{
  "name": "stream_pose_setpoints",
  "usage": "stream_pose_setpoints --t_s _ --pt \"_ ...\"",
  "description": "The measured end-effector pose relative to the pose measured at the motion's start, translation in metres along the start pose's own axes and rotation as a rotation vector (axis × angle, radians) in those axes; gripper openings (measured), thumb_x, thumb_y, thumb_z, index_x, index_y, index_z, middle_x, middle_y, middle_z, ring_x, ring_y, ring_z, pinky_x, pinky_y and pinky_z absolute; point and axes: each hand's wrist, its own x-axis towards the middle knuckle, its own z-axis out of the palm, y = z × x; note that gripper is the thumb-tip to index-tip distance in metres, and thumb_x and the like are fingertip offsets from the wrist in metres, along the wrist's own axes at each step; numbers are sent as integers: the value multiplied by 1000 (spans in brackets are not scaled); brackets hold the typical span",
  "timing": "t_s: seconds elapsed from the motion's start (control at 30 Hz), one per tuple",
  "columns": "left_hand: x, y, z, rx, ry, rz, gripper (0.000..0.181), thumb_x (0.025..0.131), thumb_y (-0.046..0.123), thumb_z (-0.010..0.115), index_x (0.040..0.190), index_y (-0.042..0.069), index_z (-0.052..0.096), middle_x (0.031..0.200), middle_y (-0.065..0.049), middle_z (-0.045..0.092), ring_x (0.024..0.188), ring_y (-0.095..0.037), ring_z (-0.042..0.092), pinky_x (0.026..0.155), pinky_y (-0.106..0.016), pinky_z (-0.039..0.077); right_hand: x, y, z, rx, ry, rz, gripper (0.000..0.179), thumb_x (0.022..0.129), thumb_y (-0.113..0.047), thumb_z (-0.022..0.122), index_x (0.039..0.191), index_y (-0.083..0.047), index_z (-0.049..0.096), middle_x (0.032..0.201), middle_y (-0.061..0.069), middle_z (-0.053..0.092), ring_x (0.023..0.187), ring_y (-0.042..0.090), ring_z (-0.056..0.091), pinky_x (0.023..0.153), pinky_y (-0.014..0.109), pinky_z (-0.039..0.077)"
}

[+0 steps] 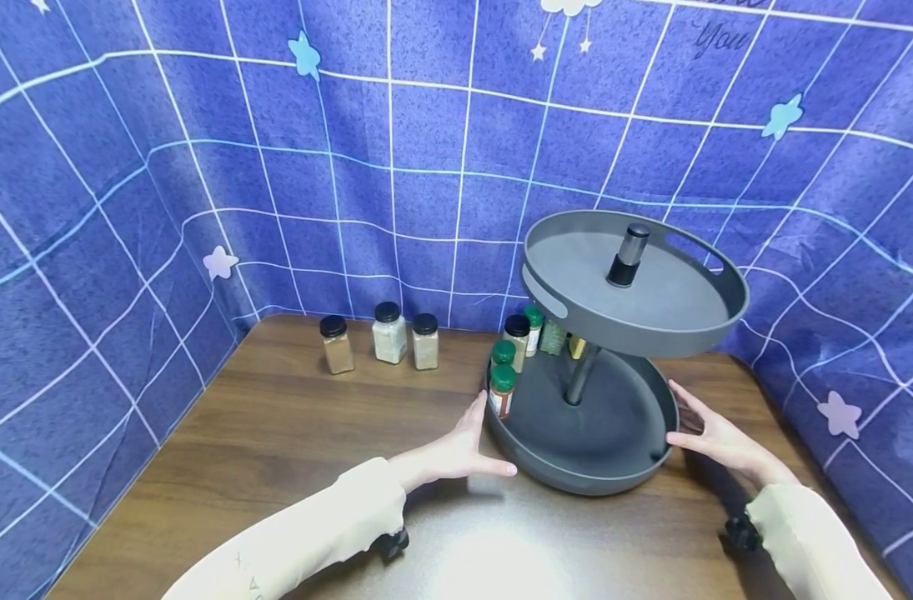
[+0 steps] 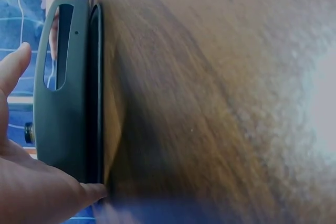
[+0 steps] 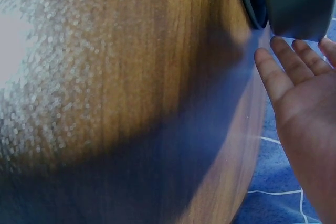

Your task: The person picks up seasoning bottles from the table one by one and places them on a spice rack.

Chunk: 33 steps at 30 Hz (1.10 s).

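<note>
A dark grey two-tier round spice rack (image 1: pixel 594 475) stands on the table. At the left side of its lower tier is my left hand (image 1: pixel 456 450), thumb and fingers spread apart near the outer wall. My right hand (image 1: pixel 714 437) is on the opposite side, its thumb and fingers stretched toward the rim. Several spice jars sit along the lower tier's left and back edge, including a green-lidded jar (image 1: pixel 503 392) and a black-lidded jar (image 1: pixel 517 340). The raised upper tier (image 1: pixel 576 283) holds nothing and partly hides the jars at the back.
Left of the rack, three black-lidded spice jars stand on the wooden table (image 1: pixel 276 450): a brown one (image 1: pixel 339 352), a whitish one (image 1: pixel 390 340) and a beige one (image 1: pixel 426 348). A blue checked curtain (image 1: pixel 426 192) encloses the table's back and sides.
</note>
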Motion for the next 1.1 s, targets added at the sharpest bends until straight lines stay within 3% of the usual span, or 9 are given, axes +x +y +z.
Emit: stream_pose_setpoints --t_s 0.57,0.8,1.1 --pt "13 1 0 -31 38 -23 124 70 39 81 148 -2 -6 155 -25 -3 144 -36 2 116 -47 13 0 2 -3 -13 -4 2 82 88 -4 63 148 4 8 145 39 17 115 -18 34 90 3 34" --pt "20 -4 0 3 73 14 125 69 36 83 148 -5 -6 154 -29 -1 143 -39 6 115 -50 16 0 2 -2 -14 -2 11 82 88 -4 63 149 2 9 147 37 17 116 -18 35 89 3 35" --pt "28 -7 -3 6 90 11 126 69 36 83 147 -4 -6 154 -29 1 143 -38 7 116 -48 16 0 2 -2 -21 -6 12 82 88 -4 64 149 1 10 146 37 19 115 -18 36 89 4 35"
